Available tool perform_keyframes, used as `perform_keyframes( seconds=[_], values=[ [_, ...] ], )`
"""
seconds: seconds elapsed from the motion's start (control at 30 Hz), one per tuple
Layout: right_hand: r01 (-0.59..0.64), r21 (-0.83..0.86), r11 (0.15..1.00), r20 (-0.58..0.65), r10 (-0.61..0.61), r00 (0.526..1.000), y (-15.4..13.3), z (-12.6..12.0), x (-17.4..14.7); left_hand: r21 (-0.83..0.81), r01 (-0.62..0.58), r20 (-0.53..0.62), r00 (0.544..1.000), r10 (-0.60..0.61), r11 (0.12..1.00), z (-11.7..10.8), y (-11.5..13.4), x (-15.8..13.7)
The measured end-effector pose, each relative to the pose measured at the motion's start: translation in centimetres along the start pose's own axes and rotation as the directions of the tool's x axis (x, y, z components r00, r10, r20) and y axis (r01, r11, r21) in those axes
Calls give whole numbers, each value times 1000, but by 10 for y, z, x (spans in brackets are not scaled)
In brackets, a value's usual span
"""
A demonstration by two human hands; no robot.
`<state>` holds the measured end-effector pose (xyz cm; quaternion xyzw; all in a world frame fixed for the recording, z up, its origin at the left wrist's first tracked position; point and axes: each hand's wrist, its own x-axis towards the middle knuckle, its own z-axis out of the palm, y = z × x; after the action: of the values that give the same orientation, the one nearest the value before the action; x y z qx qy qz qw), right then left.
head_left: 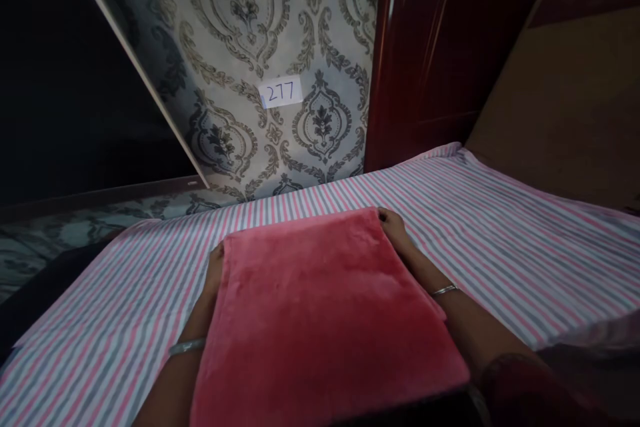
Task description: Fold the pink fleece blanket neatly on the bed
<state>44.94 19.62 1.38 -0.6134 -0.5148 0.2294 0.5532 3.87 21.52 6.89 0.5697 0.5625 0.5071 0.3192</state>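
Observation:
A plush pinkish-red cloth [320, 307], like a towel, is spread out between my hands above a striped sheet. At its far left corner my left hand [215, 263] is closed on the edge, with most of the fingers hidden behind the fabric. My right hand [393, 227] grips the far right corner, its fingers curled round the cloth. The near end of the cloth hangs toward my body, and its left part runs out of the bottom of the view. Both wrists wear bracelets.
The pink, grey and white striped sheet [500, 240] covers the surface under my arms. Behind it stands a patterned wall with a paper label [281, 91] reading 277. A dark screen [85, 93] is at left; a dark red door [430, 60] and large cardboard box [570, 107] are at right.

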Motion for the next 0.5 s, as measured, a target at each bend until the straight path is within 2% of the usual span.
perform_keyframes(
  seconds=[0.17,0.27,0.37,0.5],
  values=[
    [-10,17,1000,-50,10,999,-1,1,-1,28,-14,46,999,12,1000,-1,1,-2],
    [12,48,999,-93,-7,996,-9,1,-5,8,-33,-52,998,33,999,-2,4,0],
    [91,89,992,-118,-80,990,-19,-2,-11,41,-29,-129,991,34,999,-6,5,0],
    [91,158,983,-79,-80,994,-31,-11,-17,11,78,1,997,-78,997,-15,11,-8]
  ],
)
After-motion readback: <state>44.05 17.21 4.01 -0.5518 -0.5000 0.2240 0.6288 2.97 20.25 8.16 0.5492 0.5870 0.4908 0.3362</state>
